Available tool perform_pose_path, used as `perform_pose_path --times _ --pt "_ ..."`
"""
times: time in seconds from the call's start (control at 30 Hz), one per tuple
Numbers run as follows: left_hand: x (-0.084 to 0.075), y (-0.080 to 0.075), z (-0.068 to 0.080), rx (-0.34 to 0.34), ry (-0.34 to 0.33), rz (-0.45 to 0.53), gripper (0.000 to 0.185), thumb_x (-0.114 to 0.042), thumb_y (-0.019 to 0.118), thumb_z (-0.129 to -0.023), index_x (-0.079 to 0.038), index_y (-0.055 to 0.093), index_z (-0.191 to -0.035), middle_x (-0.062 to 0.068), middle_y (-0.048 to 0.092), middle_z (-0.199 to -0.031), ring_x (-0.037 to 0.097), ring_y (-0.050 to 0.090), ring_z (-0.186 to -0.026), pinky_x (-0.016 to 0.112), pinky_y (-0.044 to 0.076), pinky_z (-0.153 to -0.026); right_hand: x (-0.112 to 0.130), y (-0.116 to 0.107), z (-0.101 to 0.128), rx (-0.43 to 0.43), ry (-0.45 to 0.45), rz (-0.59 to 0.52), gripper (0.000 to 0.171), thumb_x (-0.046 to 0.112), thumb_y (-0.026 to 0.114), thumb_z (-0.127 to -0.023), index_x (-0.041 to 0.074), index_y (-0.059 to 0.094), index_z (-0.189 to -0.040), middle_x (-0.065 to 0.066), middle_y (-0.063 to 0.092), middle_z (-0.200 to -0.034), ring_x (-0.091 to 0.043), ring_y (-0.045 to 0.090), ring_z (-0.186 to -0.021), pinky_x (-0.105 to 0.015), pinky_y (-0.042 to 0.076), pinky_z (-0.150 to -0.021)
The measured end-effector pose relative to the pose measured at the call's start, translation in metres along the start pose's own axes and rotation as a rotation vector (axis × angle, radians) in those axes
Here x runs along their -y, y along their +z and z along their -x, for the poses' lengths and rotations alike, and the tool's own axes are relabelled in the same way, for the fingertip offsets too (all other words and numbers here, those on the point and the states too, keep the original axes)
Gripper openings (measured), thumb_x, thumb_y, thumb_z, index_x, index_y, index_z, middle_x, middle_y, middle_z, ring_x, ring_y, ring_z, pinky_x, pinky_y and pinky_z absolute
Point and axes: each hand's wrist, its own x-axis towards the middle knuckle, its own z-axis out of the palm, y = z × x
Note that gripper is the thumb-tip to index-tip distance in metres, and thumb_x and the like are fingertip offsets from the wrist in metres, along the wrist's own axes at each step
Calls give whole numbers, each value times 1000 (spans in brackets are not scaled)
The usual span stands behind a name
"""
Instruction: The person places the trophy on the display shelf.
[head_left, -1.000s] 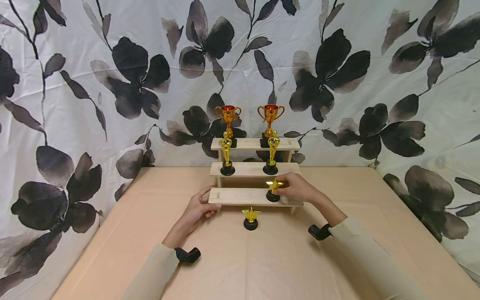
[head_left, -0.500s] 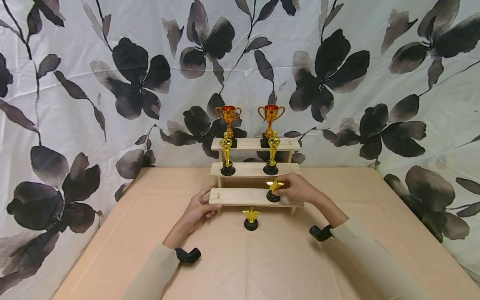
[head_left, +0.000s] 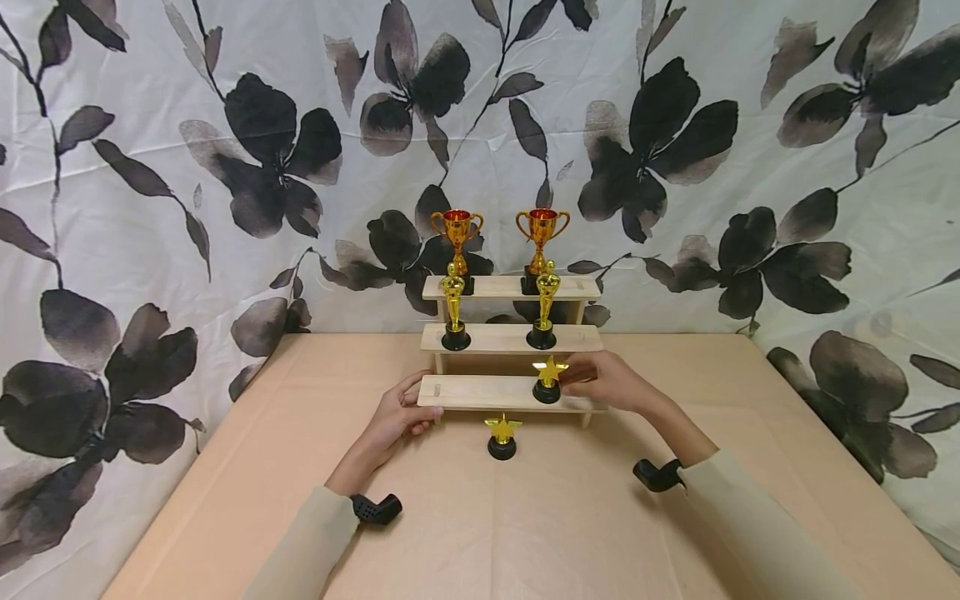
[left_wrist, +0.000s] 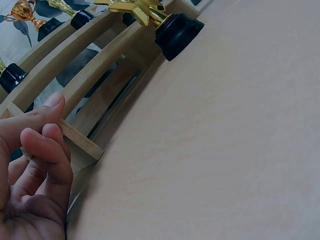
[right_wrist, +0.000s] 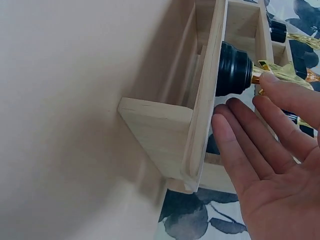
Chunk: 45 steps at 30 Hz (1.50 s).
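A three-tier wooden display stand [head_left: 480, 392] stands on the table. My left hand [head_left: 392, 418] grips the left end of its lowest shelf, thumb at the front edge; in the left wrist view the other fingers curl below. On that shelf's right side, a gold star trophy [head_left: 548, 381] stands upright on its black base. Right beside it is my right hand [head_left: 606, 383], its fingers loosely extended and no longer around the trophy; the right wrist view shows the palm and parted fingers [right_wrist: 230, 145]. A second star trophy [head_left: 502, 438] stands on the table before the stand.
Two gold figure trophies, left [head_left: 453, 310] and right [head_left: 544, 308], occupy the middle shelf. Two cup trophies, left [head_left: 457, 237] and right [head_left: 540, 237], stand on the top shelf. A floral cloth [head_left: 480, 125] hangs behind the table [head_left: 480, 533].
My right hand has let go of the star trophy on the lowest shelf and drawn slightly to the right. The trophy stays in place. My left hand keeps its hold on the stand.
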Motion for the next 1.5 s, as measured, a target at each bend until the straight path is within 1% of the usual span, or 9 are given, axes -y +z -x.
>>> perform_pose_path --times 0.23,0.4,0.53,0.67,0.83,0.93,1.17,1.3,1.5 --pt "-1 0 1 -5 -5 -1 90 1 79 -88 -8 29 -162 2 74 -96 7 55 -62 17 44 -52 -3 0 19 -36 -5 -25 26 7 72 -95 -5 71 -118 -21 75 -116 -32 73 -106 -40 59 -95" --pt "-2 2 1 -14 -12 -5 89 1 79 -88 -10 31 -161 2 74 -95 8 55 -62 17 44 -52 -1 0 30 -59 5 -39 18 7 74 -94 -1 73 -110 -15 76 -107 -20 72 -98 -31 59 -91" --pt "-3 2 1 -11 -4 -14 89 1 78 -88 -8 29 -162 0 74 -96 7 56 -62 16 44 -52 2 5 35 -59 -15 -75 14 5 74 -93 1 74 -106 -12 76 -102 -13 71 -92 -27 59 -87" --pt "-3 1 1 -9 1 -15 90 2 78 -88 -7 28 -162 1 74 -96 7 55 -62 16 44 -52 6 12 38 -43 -29 -103 15 6 76 -92 1 75 -107 -13 77 -103 -12 70 -92 -26 59 -86" --pt "-3 1 1 -8 -6 -9 88 1 78 -88 -9 30 -161 2 74 -98 7 55 -62 17 44 -52 13 21 40 -16 -29 -94 18 10 77 -93 2 75 -109 -15 76 -107 -12 70 -96 -27 58 -89" --pt "-3 1 1 -9 -7 -10 88 1 78 -88 -9 30 -161 2 74 -98 7 55 -62 17 44 -52 14 27 40 1 -35 -93 20 7 76 -93 -1 75 -111 -19 75 -109 -15 71 -98 -29 59 -92" --pt "-3 1 0 -7 -2 -2 89 2 78 -88 -8 29 -162 2 74 -98 8 56 -63 16 44 -52 14 42 38 46 -64 -130 24 -2 72 -92 -3 73 -116 -20 75 -114 -36 72 -106 -34 59 -94" --pt "-2 1 0 -4 0 -3 89 2 77 -88 -8 28 -162 2 74 -99 8 56 -63 16 44 -52 16 50 36 69 -63 -149 26 2 72 -94 -5 71 -119 -22 74 -117 -39 71 -109 -40 59 -96" --pt "-2 1 0 -12 -2 8 89 3 77 -88 -8 29 -161 3 74 -99 7 55 -63 16 44 -52 18 61 31 91 -59 -173 28 4 73 -94 -4 69 -121 -23 73 -119 -40 71 -111 -29 58 -94"
